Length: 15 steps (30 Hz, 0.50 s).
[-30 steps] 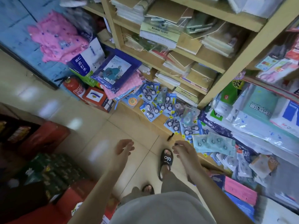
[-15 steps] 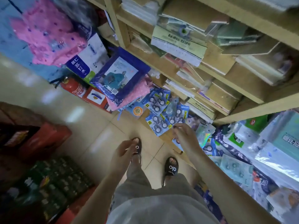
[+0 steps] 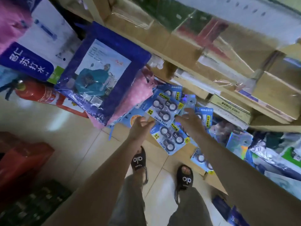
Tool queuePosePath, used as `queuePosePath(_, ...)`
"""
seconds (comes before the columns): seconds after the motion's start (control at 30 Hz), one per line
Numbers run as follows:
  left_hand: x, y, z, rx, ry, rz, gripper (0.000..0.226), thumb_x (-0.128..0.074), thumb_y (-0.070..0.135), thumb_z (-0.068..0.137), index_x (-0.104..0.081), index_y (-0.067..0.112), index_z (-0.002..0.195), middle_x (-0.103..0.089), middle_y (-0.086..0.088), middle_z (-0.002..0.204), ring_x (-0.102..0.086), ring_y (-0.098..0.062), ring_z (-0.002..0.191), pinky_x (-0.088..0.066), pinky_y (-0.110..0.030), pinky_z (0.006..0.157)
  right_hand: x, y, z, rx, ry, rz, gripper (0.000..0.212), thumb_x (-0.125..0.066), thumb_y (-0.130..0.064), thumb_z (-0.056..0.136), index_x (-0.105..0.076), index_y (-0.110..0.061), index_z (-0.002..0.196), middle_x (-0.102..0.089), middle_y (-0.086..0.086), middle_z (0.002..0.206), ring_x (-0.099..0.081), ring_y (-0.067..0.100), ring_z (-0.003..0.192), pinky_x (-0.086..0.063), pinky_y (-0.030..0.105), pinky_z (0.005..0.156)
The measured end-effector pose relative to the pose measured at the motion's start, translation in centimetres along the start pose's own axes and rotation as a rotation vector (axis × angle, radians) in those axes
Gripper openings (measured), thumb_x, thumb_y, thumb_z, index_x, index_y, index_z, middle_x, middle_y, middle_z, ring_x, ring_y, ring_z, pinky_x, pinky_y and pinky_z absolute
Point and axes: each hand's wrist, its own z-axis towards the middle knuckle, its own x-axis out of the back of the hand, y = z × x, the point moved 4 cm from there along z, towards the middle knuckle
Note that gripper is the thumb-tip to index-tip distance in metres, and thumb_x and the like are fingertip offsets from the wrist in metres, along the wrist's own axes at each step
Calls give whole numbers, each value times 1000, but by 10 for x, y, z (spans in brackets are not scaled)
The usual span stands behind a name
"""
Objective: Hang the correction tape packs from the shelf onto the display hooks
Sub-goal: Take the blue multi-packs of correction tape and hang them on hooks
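While both arms reached forward, the left hand and right hand, fingers spread and empty, hovered over blue correction tape packs at twelve o'clock.

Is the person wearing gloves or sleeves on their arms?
No gloves and no sleeves show. The left hand and right hand are bare, and both forearms are bare as far as the picture shows. No watch, rings or bracelets can be seen.
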Motion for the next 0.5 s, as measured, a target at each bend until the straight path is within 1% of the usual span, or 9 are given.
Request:
queuePosePath(0.07, -13, -1, 35, 45, 7, -12, 61, -71, 31, 93, -46, 8, 143, -60, -6, 128, -57, -19, 102, -44, -30, 86, -6, -1, 34, 16, -13, -43, 79, -72, -35, 95, -29, -23, 160, -48, 2, 137, -62, 34, 114, -54, 51, 92)
queuePosePath(0.1, -19, -2, 49, 74, 16, -31, 64, -72, 31, 92, -45, 7, 144, -60, -6, 123, -56, -17, 94, -42, -28, 80, -8, -3, 48, 28, -11, -68, 86, -72, -34, 95, -22, -23, 163, -45, 8, 146, -61, 35, 115, -54, 50, 91)
queuePosePath(0.13, -25, -3, 62, 99, 22, -38, 66, -72, 33, 92, -43, 7, 145, -62, -4, 111, -55, -16, 83, -41, -27, 71, -9, -5, 60, 46, -5, -90, 91, -73, -33, 94, -17, -22, 165, -42, 14, 150, -60, 35, 113, -52, 49, 90)
queuePosePath(0.2, -36, -5, 81, 149, 15, -46, 74, -71, 38, 92, -39, 4, 149, -58, -4, 87, -53, -14, 69, -41, -26, 59, -12, -10, 82, 65, 33, -153, 100, -77, -36, 89, -14, -22, 165, -33, 14, 165, -55, 37, 127, -51, 52, 98)
queuePosePath(0.27, -46, -7, 99, 174, 5, -94, 90, -77, 48, 83, -39, -1, 147, -65, -21, 96, -62, -26, 76, -47, -35, 65, -14, -15, 98, 73, 81, -194, 104, -81, -40, 74, -25, -21, 159, -47, 13, 155, -56, 40, 130, -53, 60, 97)
queuePosePath(0.33, -54, -9, 112, 184, -4, -151, 109, -80, 58, 62, -42, -2, 145, -63, -31, 118, -64, -30, 89, -50, -38, 73, -18, -19, 110, 74, 105, -151, 85, -81, -39, 65, -40, -19, 135, -62, 15, 125, -65, 40, 109, -55, 63, 88)
queuePosePath(0.37, -57, -12, 119, 193, 4, -175, 113, -80, 59, 57, -42, 0, 145, -60, -29, 129, -65, -32, 102, -54, -40, 84, -21, -20, 116, 57, 116, -114, 75, -83, -37, 64, -42, -19, 123, -63, 14, 115, -65, 38, 102, -55, 60, 87)
queuePosePath(0.43, -60, -15, 126, 206, 14, -216, 104, -85, 53, 62, -44, 3, 143, -58, -21, 133, -62, -33, 117, -53, -44, 101, -24, -22, 124, 44, 150, -64, 75, -84, -41, 55, -45, -17, 114, -64, 11, 109, -65, 35, 98, -56, 57, 88)
queuePosePath(0.5, -60, -18, 131, 188, 37, -265, 71, -88, 43, 70, -56, 1, 118, -63, -17, 116, -64, -27, 104, -53, -38, 97, -27, -22, 130, 54, 169, -34, 81, -81, -46, 45, -52, -17, 114, -67, 11, 108, -66, 36, 97, -57, 54, 86)
